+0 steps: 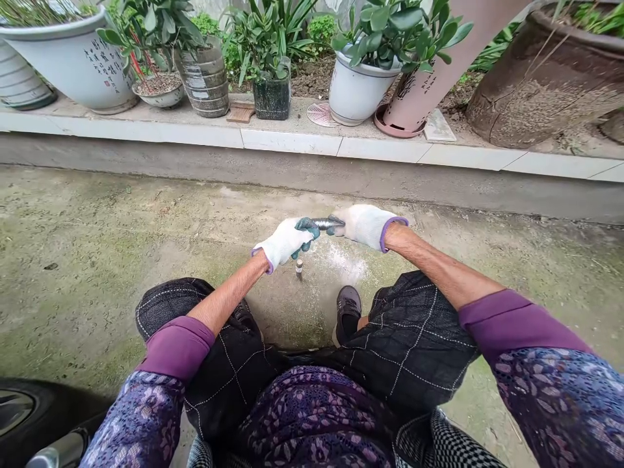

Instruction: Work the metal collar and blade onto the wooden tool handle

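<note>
Both my hands wear white knit gloves with green palms and purple cuffs. My left hand [285, 242] and my right hand [365, 224] each grip one end of a short grey metal piece [324, 223], held level over the concrete ground between my knees. Below it, a small upright metal stub [299, 268] stands on the ground, beside a pale dusty patch [348, 266]. My feet in dark shoes [347, 312] rest on the ground just behind it.
A tiled ledge [292, 140] runs across the far side, carrying several potted plants: a white pot [73, 62], a dark jar [205, 78], a white pot [355, 94] and a big brown pot [546, 84]. A dark object [29, 416] lies at bottom left.
</note>
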`<state>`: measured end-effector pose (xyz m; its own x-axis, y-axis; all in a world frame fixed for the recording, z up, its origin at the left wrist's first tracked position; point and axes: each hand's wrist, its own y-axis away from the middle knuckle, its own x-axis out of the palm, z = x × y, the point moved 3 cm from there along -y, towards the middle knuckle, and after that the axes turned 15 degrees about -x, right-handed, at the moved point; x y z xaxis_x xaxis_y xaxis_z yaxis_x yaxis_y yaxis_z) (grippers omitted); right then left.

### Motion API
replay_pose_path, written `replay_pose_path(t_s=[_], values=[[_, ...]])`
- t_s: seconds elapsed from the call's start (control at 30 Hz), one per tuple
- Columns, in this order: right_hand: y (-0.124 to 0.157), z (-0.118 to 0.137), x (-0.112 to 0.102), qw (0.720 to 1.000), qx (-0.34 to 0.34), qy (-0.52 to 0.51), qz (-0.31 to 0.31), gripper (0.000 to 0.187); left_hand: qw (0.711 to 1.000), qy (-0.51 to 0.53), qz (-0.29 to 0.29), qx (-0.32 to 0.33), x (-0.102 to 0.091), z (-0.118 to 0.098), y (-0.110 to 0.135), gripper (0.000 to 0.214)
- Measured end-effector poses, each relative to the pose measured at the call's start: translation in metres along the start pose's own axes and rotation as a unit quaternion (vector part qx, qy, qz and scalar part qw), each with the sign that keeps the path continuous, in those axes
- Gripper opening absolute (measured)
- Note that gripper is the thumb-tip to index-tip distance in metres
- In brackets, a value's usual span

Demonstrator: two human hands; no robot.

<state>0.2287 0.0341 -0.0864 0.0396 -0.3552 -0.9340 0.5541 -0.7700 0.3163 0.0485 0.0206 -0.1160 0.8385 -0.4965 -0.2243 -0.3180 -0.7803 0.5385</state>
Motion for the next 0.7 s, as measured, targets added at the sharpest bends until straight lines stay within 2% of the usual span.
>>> replay_pose_path(t_s=[0.07, 0.13, 0.23, 0.33, 0.43, 0.53, 0.6, 0.67, 0.7], values=[[0.004, 0.0, -0.008, 0.997, -0.003, -0.056, -0.05, 0.027, 0.998, 0.056, 0.024, 0.008, -0.001, -0.002, 0.003, 0.013], [0.01, 0.001, -0.014, 0.982, 0.009, -0.164, -0.091, 0.025, 0.995, 0.088, 0.042, 0.018, -0.004, -0.005, 0.006, 0.015], [0.017, 0.005, -0.017, 0.931, 0.02, -0.343, -0.122, 0.027, 0.993, 0.096, 0.065, 0.03, -0.007, -0.008, 0.009, 0.018], [0.02, 0.01, -0.017, 0.881, 0.001, -0.458, -0.115, 0.025, 0.994, 0.077, 0.065, 0.035, -0.008, -0.008, 0.009, 0.02], [0.021, 0.012, -0.014, 0.854, -0.025, -0.515, -0.071, 0.023, 0.998, 0.041, 0.043, 0.023, -0.006, -0.004, 0.004, 0.016], [0.025, 0.016, -0.009, 0.85, -0.076, -0.521, 0.022, 0.026, 0.999, -0.023, 0.026, 0.0, -0.006, 0.002, -0.005, 0.011], [0.029, 0.019, -0.003, 0.859, -0.098, -0.494, 0.094, 0.03, 0.998, -0.049, 0.035, 0.03, -0.008, 0.003, -0.009, 0.011], [0.03, 0.022, 0.003, 0.887, -0.103, -0.427, 0.143, 0.032, 0.995, -0.063, 0.038, 0.065, -0.011, 0.003, -0.011, 0.014], [0.029, 0.022, 0.005, 0.908, -0.105, -0.378, 0.147, 0.033, 0.994, -0.074, 0.03, 0.068, -0.012, 0.003, -0.011, 0.016]])
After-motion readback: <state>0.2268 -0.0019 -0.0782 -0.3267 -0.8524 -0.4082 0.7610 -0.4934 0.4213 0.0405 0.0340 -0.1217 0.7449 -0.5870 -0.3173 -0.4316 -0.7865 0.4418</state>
